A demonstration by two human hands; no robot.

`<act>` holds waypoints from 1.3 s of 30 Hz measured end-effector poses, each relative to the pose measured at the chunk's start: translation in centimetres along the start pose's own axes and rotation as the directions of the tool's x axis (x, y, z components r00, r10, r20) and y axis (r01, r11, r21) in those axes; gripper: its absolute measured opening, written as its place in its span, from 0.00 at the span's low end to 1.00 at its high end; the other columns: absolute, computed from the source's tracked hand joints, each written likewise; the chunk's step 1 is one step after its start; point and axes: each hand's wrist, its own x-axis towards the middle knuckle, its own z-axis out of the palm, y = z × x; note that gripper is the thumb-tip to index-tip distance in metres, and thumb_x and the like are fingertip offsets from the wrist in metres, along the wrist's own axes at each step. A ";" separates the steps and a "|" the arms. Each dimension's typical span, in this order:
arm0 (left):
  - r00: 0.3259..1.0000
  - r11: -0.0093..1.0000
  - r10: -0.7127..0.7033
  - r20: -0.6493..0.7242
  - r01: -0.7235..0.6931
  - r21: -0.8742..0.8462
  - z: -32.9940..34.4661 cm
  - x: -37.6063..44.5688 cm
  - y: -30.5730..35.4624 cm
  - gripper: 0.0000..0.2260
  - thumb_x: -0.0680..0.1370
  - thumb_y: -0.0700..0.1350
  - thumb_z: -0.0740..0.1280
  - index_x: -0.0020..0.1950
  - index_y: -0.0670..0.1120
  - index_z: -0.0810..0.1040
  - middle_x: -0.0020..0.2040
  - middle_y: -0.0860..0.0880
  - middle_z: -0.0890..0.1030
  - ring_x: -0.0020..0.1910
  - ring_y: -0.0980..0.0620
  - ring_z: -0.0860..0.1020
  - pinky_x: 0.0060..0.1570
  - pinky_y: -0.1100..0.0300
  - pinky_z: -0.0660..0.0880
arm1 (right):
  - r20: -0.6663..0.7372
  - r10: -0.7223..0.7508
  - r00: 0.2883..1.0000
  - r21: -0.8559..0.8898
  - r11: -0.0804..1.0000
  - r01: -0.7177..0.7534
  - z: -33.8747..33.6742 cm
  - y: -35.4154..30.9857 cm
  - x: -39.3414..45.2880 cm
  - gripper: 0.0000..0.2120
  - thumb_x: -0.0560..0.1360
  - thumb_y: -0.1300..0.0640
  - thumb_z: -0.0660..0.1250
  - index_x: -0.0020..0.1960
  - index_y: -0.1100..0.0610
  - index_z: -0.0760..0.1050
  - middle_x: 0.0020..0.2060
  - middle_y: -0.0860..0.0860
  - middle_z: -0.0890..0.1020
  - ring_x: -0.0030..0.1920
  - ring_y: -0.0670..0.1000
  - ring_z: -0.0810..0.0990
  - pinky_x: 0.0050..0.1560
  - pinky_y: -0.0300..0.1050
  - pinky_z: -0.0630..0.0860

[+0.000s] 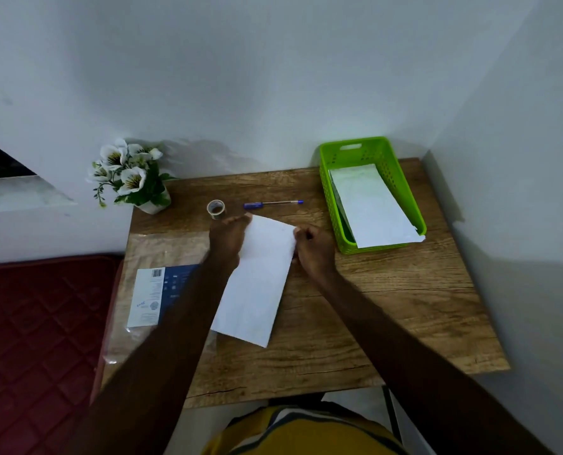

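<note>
A long white folded paper [257, 284] lies slanted on the wooden table [388, 307], its far end raised between both hands. My left hand [229, 238] holds the paper's far left corner, fingers along the top edge. My right hand [313, 249] pinches the paper's right edge with curled fingers. A roll of clear tape [216, 209] stands just beyond my left hand. A blue pen [273, 203] lies crosswise behind the paper.
A green plastic basket [336, 205] with a white envelope [372, 208] in it stands at the back right. A clear plastic packet [157, 295] with a blue-and-white label lies left. A potted white flower [130, 175] occupies the back left corner. Walls close the back and right; a red mattress [37, 339] lies left.
</note>
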 end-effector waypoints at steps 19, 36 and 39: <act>0.816 0.648 0.573 -0.080 -0.391 0.653 -0.6 -3.2 -5.6 0.07 0.78 0.42 0.73 0.52 0.40 0.82 0.49 0.41 0.83 0.43 0.43 0.82 0.41 0.52 0.78 | 0.088 -0.428 0.899 -0.549 0.733 0.402 0.5 3.1 1.4 0.07 0.77 0.59 0.71 0.54 0.56 0.85 0.53 0.51 0.83 0.49 0.52 0.82 0.47 0.40 0.75; 0.727 0.498 0.684 -0.063 -0.401 0.769 -2.4 -0.7 -3.2 0.09 0.80 0.44 0.71 0.56 0.41 0.79 0.51 0.41 0.81 0.44 0.44 0.80 0.38 0.52 0.77 | 0.327 -0.510 0.796 -0.771 0.343 0.537 0.2 3.7 0.3 0.16 0.72 0.56 0.74 0.58 0.58 0.83 0.59 0.58 0.81 0.57 0.59 0.80 0.39 0.49 0.81; 0.782 0.469 0.621 -0.058 -0.311 0.827 -3.1 1.3 -1.3 0.16 0.79 0.46 0.72 0.64 0.43 0.77 0.61 0.39 0.78 0.53 0.41 0.79 0.45 0.49 0.78 | 0.335 -0.513 0.790 -0.778 0.323 0.539 0.2 3.6 0.0 0.16 0.71 0.58 0.75 0.58 0.59 0.83 0.58 0.59 0.81 0.56 0.59 0.80 0.38 0.49 0.82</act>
